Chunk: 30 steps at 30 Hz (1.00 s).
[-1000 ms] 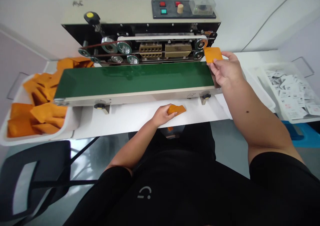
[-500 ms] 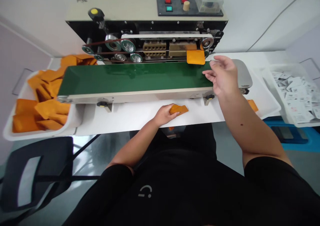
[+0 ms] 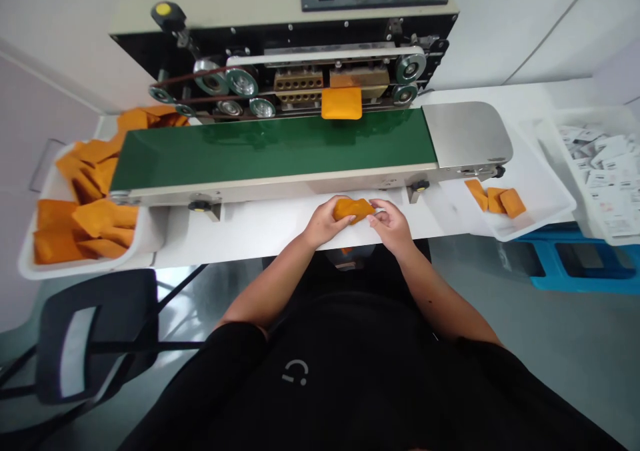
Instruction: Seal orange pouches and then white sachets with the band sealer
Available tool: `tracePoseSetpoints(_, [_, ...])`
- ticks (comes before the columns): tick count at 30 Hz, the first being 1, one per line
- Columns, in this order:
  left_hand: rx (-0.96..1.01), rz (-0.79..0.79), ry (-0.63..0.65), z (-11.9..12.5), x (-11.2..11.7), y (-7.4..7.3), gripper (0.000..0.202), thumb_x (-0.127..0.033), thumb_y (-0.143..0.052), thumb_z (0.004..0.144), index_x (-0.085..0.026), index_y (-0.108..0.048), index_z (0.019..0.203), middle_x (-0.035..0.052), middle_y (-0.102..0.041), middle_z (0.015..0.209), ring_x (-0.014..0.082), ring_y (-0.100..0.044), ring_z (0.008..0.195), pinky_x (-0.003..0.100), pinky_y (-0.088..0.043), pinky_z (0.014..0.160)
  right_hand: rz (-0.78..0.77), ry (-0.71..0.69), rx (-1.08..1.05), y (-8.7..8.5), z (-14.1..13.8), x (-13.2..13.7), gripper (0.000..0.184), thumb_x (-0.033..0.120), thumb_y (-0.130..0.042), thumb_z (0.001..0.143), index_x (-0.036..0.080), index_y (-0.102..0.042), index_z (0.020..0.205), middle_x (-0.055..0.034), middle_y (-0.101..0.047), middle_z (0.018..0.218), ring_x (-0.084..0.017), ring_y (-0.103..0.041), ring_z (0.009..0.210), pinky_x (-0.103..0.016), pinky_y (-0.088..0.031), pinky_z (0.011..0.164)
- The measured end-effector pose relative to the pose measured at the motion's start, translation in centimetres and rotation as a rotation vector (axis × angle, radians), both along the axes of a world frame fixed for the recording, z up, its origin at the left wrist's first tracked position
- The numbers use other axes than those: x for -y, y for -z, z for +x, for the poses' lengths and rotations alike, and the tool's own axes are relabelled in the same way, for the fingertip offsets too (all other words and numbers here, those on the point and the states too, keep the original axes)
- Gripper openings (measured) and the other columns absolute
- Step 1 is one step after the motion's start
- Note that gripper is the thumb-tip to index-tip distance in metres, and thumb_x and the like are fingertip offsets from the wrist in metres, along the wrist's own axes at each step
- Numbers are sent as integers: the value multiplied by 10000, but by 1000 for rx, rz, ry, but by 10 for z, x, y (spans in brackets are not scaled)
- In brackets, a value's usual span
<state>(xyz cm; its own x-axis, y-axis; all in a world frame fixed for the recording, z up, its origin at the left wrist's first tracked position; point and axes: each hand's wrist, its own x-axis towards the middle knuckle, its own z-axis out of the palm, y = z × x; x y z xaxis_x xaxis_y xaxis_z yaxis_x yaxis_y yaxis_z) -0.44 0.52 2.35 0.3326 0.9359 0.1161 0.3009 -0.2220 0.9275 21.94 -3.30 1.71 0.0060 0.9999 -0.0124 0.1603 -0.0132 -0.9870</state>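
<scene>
An orange pouch (image 3: 353, 209) is held low over the white table, just in front of the conveyor. My left hand (image 3: 324, 223) is closed around its left end, thumb on the near side. At its right end my right hand (image 3: 391, 227) pinches the corner between thumb and fingers. Another orange pouch (image 3: 341, 103) hangs out of the band sealing machine (image 3: 280, 51), its lower part over the green conveyor belt (image 3: 280, 144). Whatever lies inside the pouches is hidden.
A white bin (image 3: 150, 238) piled with orange pouches stands at the left. Right of the conveyor, a white tray (image 3: 543, 221) holds 3 orange pouches, beside a bin of white printed packets (image 3: 610, 171). A black chair (image 3: 100, 338) and a blue stool (image 3: 580, 264) stand below table height.
My right hand has come down from the conveyor's right end to the pouch in my left hand. The pouch in the machine has moved left. The view has shifted slightly.
</scene>
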Motion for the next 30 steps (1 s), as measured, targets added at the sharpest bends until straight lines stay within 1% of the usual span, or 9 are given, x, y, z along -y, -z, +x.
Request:
tracePoseSetpoints(3, [-27,-1,25,-1,-1,1,457,-478,-789,861,-189,-660,1190,81,-760,1062,229,-721,943,322,-561,837,-29,-38,36,5,-1,0,276,448,-736,904,197,-739,1019,-22,-658,809,-135,-603,707,-273,-512,684])
tracePoseSetpoints(5, [-47,-1,35,-1,-1,0,442,-492,-795,854,-188,-672,1151,69,-754,1003,219,-709,891,314,-551,800,-11,-29,28,5,0,0,264,451,-730,909,188,-723,896,-19,-638,772,-137,-592,712,-272,-491,683])
tracePoseSetpoints(6, [-56,3,31,-1,-1,-1,436,-499,-799,850,-187,-677,1129,61,-748,973,212,-700,863,308,-545,780,-16,-16,1,5,0,0,271,456,-731,907,186,-715,879,-20,-641,774,-139,-595,718,-270,-487,683])
tracePoseSetpoints(10, [-92,16,-5,0,-2,-4,388,-513,-800,845,-181,-691,1014,35,-722,873,185,-658,766,284,-509,702,-75,100,-192,6,0,-3,291,476,-727,905,190,-699,950,-13,-656,736,-138,-607,688,-266,-489,672])
tracePoseSetpoints(12, [-107,19,-17,0,-3,-5,357,-502,-793,852,-181,-689,969,25,-708,834,175,-640,733,275,-493,672,-59,165,-309,7,1,-6,293,471,-733,901,189,-675,955,-13,-664,721,-131,-605,657,-260,-479,648])
tracePoseSetpoints(16, [-123,24,-29,1,-3,-4,316,-470,-782,863,-183,-688,957,19,-702,817,169,-630,718,267,-485,655,-43,194,-460,6,4,-11,320,457,-773,864,192,-632,972,-21,-698,772,-136,-656,675,-257,-488,647])
tracePoseSetpoints(21, [-132,25,-51,2,-3,-3,353,-511,-771,860,-189,-689,977,21,-706,837,177,-636,749,261,-479,653,-55,230,-515,5,6,-10,429,450,-818,802,216,-553,1046,-15,-734,864,-138,-698,700,-256,-519,669])
tracePoseSetpoints(26, [-125,25,-28,2,-2,-4,378,-540,-753,873,-187,-692,994,31,-709,846,180,-635,752,267,-480,654,-44,216,-496,7,6,-9,520,425,-821,775,210,-580,1183,-61,-754,987,-153,-708,761,-267,-547,680])
tracePoseSetpoints(30, [-126,39,-26,2,-2,-3,351,-515,-754,879,-186,-687,982,27,-705,844,174,-629,735,270,-480,649,-25,216,-490,7,7,-9,560,393,-808,778,228,-566,1255,-66,-721,1099,-141,-698,789,-261,-557,678])
